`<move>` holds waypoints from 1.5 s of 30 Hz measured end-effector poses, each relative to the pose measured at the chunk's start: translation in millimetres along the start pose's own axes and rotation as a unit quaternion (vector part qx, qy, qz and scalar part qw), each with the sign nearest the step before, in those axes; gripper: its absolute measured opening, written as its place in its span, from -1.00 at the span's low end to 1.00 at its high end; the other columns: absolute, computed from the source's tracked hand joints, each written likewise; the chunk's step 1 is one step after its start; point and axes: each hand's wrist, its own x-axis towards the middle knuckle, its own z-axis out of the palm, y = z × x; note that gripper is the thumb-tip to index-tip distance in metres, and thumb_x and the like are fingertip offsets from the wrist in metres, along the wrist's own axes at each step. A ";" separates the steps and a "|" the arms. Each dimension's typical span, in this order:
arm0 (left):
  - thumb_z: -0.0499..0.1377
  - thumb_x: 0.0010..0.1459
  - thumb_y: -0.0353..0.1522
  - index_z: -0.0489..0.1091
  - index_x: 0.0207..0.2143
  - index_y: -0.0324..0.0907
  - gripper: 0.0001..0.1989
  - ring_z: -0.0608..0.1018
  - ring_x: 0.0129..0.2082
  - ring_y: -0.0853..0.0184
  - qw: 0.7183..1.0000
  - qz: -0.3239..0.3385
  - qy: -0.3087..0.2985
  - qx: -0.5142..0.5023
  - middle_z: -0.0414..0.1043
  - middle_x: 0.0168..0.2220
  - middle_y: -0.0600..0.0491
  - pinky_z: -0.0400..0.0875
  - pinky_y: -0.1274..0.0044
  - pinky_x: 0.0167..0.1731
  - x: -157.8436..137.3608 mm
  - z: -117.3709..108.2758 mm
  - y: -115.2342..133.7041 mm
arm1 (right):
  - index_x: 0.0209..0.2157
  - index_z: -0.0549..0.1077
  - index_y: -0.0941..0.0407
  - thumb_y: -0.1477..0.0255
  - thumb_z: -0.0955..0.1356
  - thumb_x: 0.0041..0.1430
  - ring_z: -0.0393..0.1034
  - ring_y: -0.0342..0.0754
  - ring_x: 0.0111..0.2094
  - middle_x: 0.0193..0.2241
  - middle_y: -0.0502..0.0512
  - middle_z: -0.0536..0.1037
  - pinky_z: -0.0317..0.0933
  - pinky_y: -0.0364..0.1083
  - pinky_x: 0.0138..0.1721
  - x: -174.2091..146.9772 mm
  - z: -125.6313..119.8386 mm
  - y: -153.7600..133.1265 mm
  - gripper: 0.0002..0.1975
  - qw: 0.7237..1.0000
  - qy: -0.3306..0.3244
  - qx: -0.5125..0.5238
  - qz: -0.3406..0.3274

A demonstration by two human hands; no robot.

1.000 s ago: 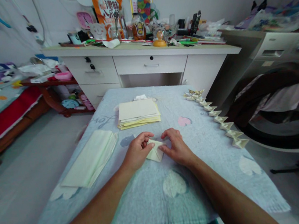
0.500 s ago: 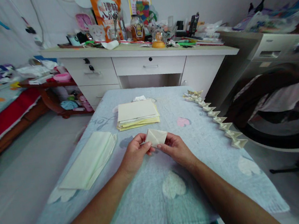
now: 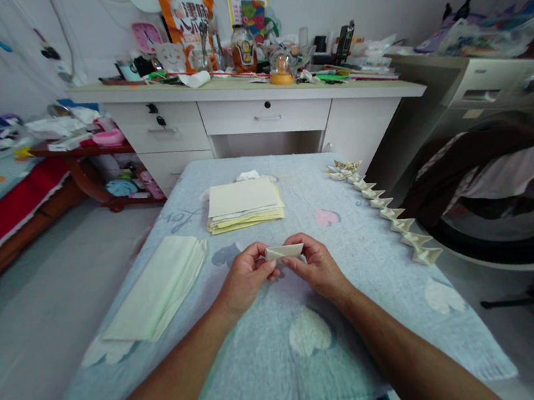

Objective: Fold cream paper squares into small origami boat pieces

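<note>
one folded paper point(image 3: 285, 250), pinched by left fingers point(image 3: 264, 268) and right fingers point(image 3: 296, 264); printed characters point(image 3: 194, 10) mark the orange bag point(image 3: 187, 22).

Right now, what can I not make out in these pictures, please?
- Lower edge of the folded paper: head view, partly covered by the left hand and right hand.
- Writing on the jar: head view, too small.
- Right side of the washing machine: head view, cut off by the picture's edge.
</note>
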 end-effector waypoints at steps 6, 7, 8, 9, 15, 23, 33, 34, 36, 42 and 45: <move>0.19 0.06 -0.41 0.26 -0.15 -0.16 -0.72 0.46 -0.54 0.45 0.993 0.018 0.050 0.103 0.38 -0.48 0.18 0.31 0.63 -0.52 -3.1 1.0 0.0 | -0.39 0.43 0.10 0.58 0.32 0.08 0.28 -0.08 -0.29 -0.41 0.01 0.39 0.14 -0.09 -0.22 0.0 -5.9 -2.7 -0.89 0.981 0.015 -0.156 -0.115; 0.20 0.04 -0.43 0.25 -0.10 -0.14 -0.67 0.46 -0.53 0.47 0.990 0.040 0.060 0.125 0.40 -0.41 0.15 0.31 0.63 -0.51 -3.7 0.9 -0.4 | -0.37 0.44 0.10 0.60 0.33 0.05 0.27 -0.06 -0.27 -0.39 0.03 0.39 0.12 -0.08 -0.21 -0.1 -6.6 -2.2 -0.87 0.972 0.022 -0.198 -0.128; 0.20 0.03 -0.46 0.26 -0.09 -0.13 -0.64 0.47 -0.49 0.47 0.984 0.070 0.067 0.147 0.41 -0.30 0.11 0.33 0.63 -0.49 -4.1 0.8 -0.8 | -0.35 0.45 0.10 0.61 0.33 0.04 0.25 -0.04 -0.25 -0.38 0.05 0.39 0.11 -0.07 -0.21 -0.3 -7.0 -1.3 -0.85 0.960 0.025 -0.241 -0.137; 0.20 0.02 -0.47 0.29 -0.11 -0.13 -0.66 0.49 -0.42 0.45 0.977 0.105 0.069 0.173 0.39 -0.20 0.06 0.36 0.61 -0.45 -4.2 0.6 -1.1 | -0.33 0.45 0.10 0.61 0.33 0.03 0.23 -0.02 -0.25 -0.36 0.06 0.39 0.09 -0.06 -0.20 -0.5 -7.3 -0.4 -0.83 0.949 0.025 -0.282 -0.141; 0.15 0.06 -0.55 0.37 -0.34 -0.15 -0.85 0.45 -0.17 0.34 0.921 0.208 0.030 0.329 0.37 -0.25 0.06 0.34 0.49 -0.13 -3.5 -2.6 -3.2 | -0.32 0.45 0.11 0.64 0.32 0.02 0.17 0.00 -0.24 -0.34 0.08 0.40 0.02 -0.05 -0.21 -0.8 -7.6 3.8 -0.80 0.900 -0.029 -0.414 -0.135; 0.12 0.02 -0.60 0.35 -0.38 -0.15 -0.81 0.41 -0.22 0.29 0.859 0.200 -0.025 0.470 0.38 -0.31 0.07 0.29 0.46 -0.18 -7.4 -6.0 -6.7 | -0.31 0.39 0.11 0.61 0.33 -0.02 0.18 -0.01 -0.24 -0.32 0.06 0.40 -0.01 -0.07 -0.24 -1.5 -11.3 3.2 -0.80 0.887 -0.137 -0.435 -0.075; 0.17 0.07 -0.47 0.46 -0.31 -0.14 -0.87 0.38 -0.22 0.22 0.810 0.197 -0.067 0.549 0.42 -0.32 0.03 0.26 0.38 -0.18 -9.8 -11.2 0.9 | -0.37 0.42 0.11 0.56 0.38 0.00 0.20 -0.03 -0.23 -0.32 0.04 0.40 -0.01 -0.08 -0.21 -3.8 -25.7 -4.3 -0.88 0.896 -0.168 -0.409 -0.044; 0.17 0.07 -0.47 0.46 -0.30 -0.13 -0.86 0.38 -0.22 0.22 0.808 0.199 -0.070 0.551 0.43 -0.32 0.03 0.26 0.38 -0.17 -9.8 -10.9 0.8 | -0.37 0.43 0.11 0.55 0.38 0.01 0.21 -0.03 -0.23 -0.32 0.04 0.41 -0.01 -0.08 -0.21 -3.7 -26.6 -4.5 -0.89 0.895 -0.174 -0.407 -0.044; 0.15 0.08 -0.49 0.46 -0.25 -0.13 -0.82 0.38 -0.20 0.21 0.805 0.204 -0.081 0.551 0.43 -0.29 0.02 0.26 0.38 -0.17 -9.5 -9.9 0.2 | -0.37 0.44 0.10 0.54 0.39 0.04 0.22 -0.04 -0.24 -0.34 0.03 0.42 -0.02 -0.08 -0.21 -3.4 -27.9 -4.6 -0.92 0.894 -0.185 -0.405 -0.043; 0.14 0.16 -0.43 0.47 -0.27 -0.13 -0.87 0.40 -0.22 0.25 0.828 0.201 -0.085 0.516 0.45 -0.30 0.02 0.26 0.42 -0.19 -5.6 -7.5 -3.9 | -0.37 0.46 0.11 0.56 0.39 0.07 0.24 -0.07 -0.25 -0.36 0.01 0.45 -0.01 -0.08 -0.19 -2.3 -30.2 -2.0 -0.92 0.900 -0.188 -0.391 -0.047; 0.15 0.17 -0.40 0.45 -0.35 -0.16 -0.93 0.42 -0.25 0.28 0.850 0.181 -0.059 0.491 0.44 -0.33 0.04 0.26 0.44 -0.19 -3.3 -7.4 -5.3 | -0.39 0.47 0.12 0.53 0.39 0.09 0.26 -0.08 -0.25 -0.37 0.02 0.46 0.01 -0.08 -0.19 -2.0 -31.7 -0.9 -0.96 0.909 -0.175 -0.378 -0.037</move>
